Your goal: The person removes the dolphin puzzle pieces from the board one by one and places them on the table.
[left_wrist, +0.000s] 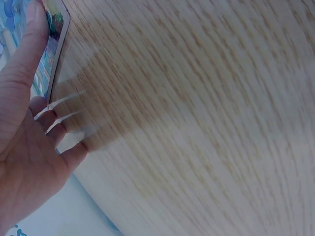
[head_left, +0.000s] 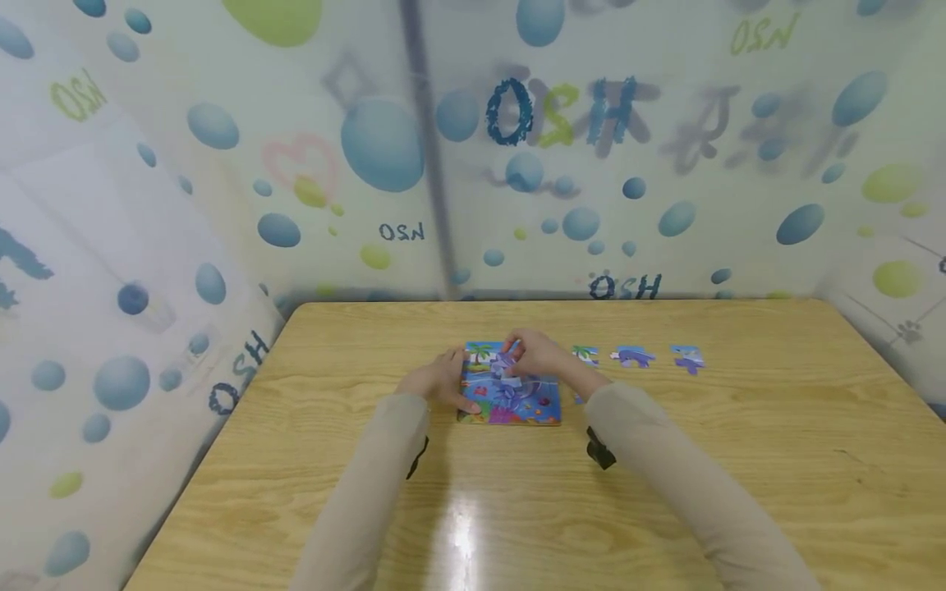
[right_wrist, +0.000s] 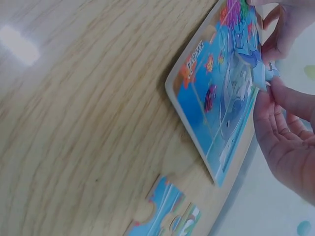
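A jigsaw puzzle board (head_left: pixel 543 414) with a bright undersea picture lies flat on the wooden table. My left hand (head_left: pixel 436 379) is at its left side, thumb resting on the picture near the lower left corner. In the left wrist view its other fingertips (left_wrist: pixel 47 118) lie along the board's edge. With thumb and forefinger, my right hand (head_left: pixel 539 355) pinches a blue puzzle piece (right_wrist: pixel 257 73) over the upper middle of the board. That piece is tilted up from the picture in the right wrist view, and the fingers partly cover it.
Right of the board lie loose puzzle pieces: a palm-tree piece (head_left: pixel 586 354), a purple-blue piece (head_left: pixel 634 356) and a light blue piece (head_left: pixel 688 356). The right forearm partly hides another. A patterned wall covering (head_left: pixel 517 246) rises behind the wooden table (head_left: pixel 754 460).
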A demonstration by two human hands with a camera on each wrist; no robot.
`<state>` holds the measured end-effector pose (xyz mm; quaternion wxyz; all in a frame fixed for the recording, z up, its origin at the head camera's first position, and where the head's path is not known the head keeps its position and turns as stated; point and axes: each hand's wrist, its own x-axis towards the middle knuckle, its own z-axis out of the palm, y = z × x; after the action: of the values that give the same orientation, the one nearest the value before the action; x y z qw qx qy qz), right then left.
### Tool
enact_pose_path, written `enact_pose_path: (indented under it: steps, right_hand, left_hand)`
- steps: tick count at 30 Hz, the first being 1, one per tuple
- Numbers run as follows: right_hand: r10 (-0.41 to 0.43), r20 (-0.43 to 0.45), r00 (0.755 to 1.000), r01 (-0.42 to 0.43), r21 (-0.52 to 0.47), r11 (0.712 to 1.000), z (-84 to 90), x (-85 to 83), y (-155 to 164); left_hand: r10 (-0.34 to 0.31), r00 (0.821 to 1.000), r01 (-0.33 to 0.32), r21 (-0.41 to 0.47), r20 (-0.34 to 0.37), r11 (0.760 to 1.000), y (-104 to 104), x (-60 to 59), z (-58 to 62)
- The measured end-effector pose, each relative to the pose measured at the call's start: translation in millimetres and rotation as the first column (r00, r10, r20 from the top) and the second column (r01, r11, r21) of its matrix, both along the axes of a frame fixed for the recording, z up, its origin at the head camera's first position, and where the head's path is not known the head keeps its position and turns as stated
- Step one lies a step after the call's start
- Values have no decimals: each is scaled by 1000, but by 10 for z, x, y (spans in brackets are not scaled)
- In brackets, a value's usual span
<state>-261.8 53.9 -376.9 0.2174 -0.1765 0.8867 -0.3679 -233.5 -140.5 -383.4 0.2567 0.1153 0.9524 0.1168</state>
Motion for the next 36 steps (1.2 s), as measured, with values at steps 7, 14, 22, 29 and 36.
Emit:
enact_pose_path:
  steps: [7,14,22,29,36]
  right_hand:
    - [-14,52,999,17,-58,998,13,12,112]
    - [-28,83,996,37,-108,994,7,20,281]
    - [5,74,997,1,-79,997,18,30,593]
    - [-13,104,994,25,-118,993,-43,14,985]
    - [-62,99,993,71,-89,993,-39,39,1316]
  left_hand:
    - [6,1000,-6,4,6,1000,21,2,13]
    - [2,1000,-2,9,1,1000,17,12,27]
    - [-7,1000,7,21,-9,1000,26,19,38]
    - [-14,1000,14,14,-5,1000,14,6,4]
    - [0,1000,0,17,-7,1000,0,-7,-3]
